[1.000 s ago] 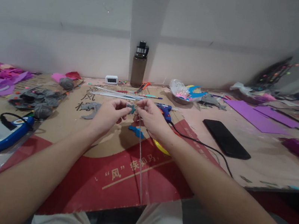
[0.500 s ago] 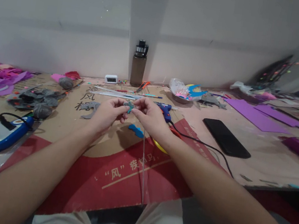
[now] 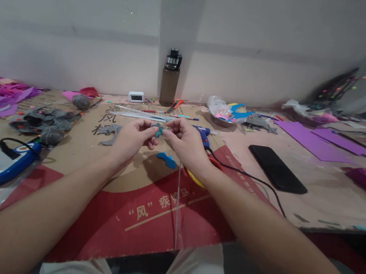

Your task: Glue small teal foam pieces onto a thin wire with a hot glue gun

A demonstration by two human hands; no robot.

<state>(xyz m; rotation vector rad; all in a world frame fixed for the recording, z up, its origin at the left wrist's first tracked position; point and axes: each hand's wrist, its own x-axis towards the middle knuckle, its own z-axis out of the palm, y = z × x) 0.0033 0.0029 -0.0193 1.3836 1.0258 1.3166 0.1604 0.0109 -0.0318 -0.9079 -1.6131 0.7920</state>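
My left hand (image 3: 134, 142) pinches a small teal piece (image 3: 159, 130) between thumb and fingertips, above the cardboard (image 3: 122, 169). Just to its right, my right hand (image 3: 186, 144) has thumb and forefinger drawn together close to the piece; whatever sits in that pinch is too small to make out. Below the hands lies a bright blue wavy cutout (image 3: 167, 160). A grey felt cutout (image 3: 110, 133) rests beside my left hand. The blue glue gun (image 3: 203, 135) is partly hidden behind my right hand, and something yellow (image 3: 195, 178) shows under that wrist.
A bottle (image 3: 170, 81) and a small white digital clock (image 3: 136, 97) stand by the wall. At right are a bowl (image 3: 222, 121) of craft bits, a black phone (image 3: 277, 169) and purple sheets (image 3: 317, 142). Grey felt scraps (image 3: 41, 120) and a blue power strip (image 3: 10, 172) lie left.
My right hand's fingertips have moved slightly right, away from the teal piece, opening a small gap. The left hand keeps its pinch, and the things on the table stay put.
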